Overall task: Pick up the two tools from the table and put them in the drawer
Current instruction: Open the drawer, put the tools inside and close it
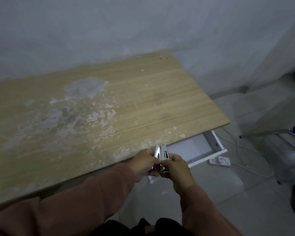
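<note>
Wooden table [160, 99], white open drawer [194, 147] beneath its front edge, left hand [144, 163] and right hand [177, 167] above, fingers clamped on two metal tools [161, 155]; probably rigid, light, slippery, best gripped mid-handle.

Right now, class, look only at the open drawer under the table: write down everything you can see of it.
The drawer is white with thin flat walls, looking like painted metal or board. It is pulled out from under the wooden table near its right front corner, its pale floor bare where visible. The near-left part is hidden behind the left hand and right hand, which hold two silvery tools above it. Nothing visibly touches it.
</note>
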A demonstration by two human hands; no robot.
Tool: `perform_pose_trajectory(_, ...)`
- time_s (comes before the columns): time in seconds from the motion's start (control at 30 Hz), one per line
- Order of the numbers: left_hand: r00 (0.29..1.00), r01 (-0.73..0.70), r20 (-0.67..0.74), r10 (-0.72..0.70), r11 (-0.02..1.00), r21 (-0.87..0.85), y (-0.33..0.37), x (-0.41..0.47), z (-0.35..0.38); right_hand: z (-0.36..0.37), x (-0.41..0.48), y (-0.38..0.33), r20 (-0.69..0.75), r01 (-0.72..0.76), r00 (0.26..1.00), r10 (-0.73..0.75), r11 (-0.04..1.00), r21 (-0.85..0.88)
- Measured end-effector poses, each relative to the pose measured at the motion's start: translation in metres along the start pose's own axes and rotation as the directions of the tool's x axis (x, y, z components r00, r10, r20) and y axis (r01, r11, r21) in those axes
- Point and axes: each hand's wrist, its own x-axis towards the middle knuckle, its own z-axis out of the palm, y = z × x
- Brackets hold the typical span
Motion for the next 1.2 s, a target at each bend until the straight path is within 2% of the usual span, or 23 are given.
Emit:
perform_pose_trajectory(0.27, 0.990, 0.128, -0.039, -0.133, 0.986, -0.106, -0.018, 0.027, 0.043, -0.038, 0.023, 0.022, -0.096, -0.044, 0.995, 0.039, 0.998, -0.050)
perform_pose_trajectory(0.37, 0.980, 0.160, -0.075, -0.185, 0.952, -0.259, -0.021, 0.039, 0.052, -0.046, 0.044, 0.024, -0.147, -0.032, 0.989, 0.014, 0.991, -0.128)
perform_pose_trajectory(0.5, 0.967, 0.163, -0.107, -0.231, 0.884, -0.438, -0.022, 0.054, 0.059, -0.045, 0.071, 0.019, -0.194, -0.048, 0.981, -0.025, 0.930, -0.364)
perform_pose_trajectory(0.6, 0.952, 0.156, -0.159, -0.261, 0.862, -0.482, -0.026, 0.064, 0.062, -0.041, 0.088, 0.014, -0.168, -0.021, 0.982, -0.083, 0.841, -0.541)
perform_pose_trajectory(0.7, 0.936, 0.138, -0.210, -0.281, 0.845, -0.517, -0.031, 0.072, 0.063, -0.038, 0.104, 0.012, -0.160, 0.001, 0.978, -0.135, 0.767, -0.642)
perform_pose_trajectory(0.8, 0.918, 0.149, -0.257, -0.303, 0.862, -0.485, -0.035, 0.079, 0.063, -0.038, 0.114, 0.016, -0.142, 0.016, 0.970, -0.198, 0.633, -0.774)
perform_pose_trajectory(0.87, 0.903, 0.188, -0.290, -0.316, 0.899, -0.396, -0.035, 0.083, 0.063, -0.039, 0.115, 0.021, -0.112, 0.035, 0.962, -0.249, 0.522, -0.852)
perform_pose_trajectory(1.0, 0.894, 0.234, -0.329, -0.304, 0.943, -0.236, -0.035, 0.090, 0.065, -0.043, 0.108, 0.029, -0.105, -0.003, 0.916, -0.388, 0.254, -0.967)
perform_pose_trajectory(1.07, 0.903, 0.232, -0.324, -0.281, 0.956, -0.182, -0.033, 0.092, 0.067, -0.046, 0.105, 0.030, -0.111, -0.012, 0.898, -0.425, 0.230, -0.973)
perform_pose_trajectory(1.2, 0.919, 0.190, -0.340, -0.197, 0.980, -0.055, -0.034, 0.093, 0.065, -0.046, 0.095, 0.031, -0.120, 0.024, 0.884, -0.452, 0.299, -0.954)
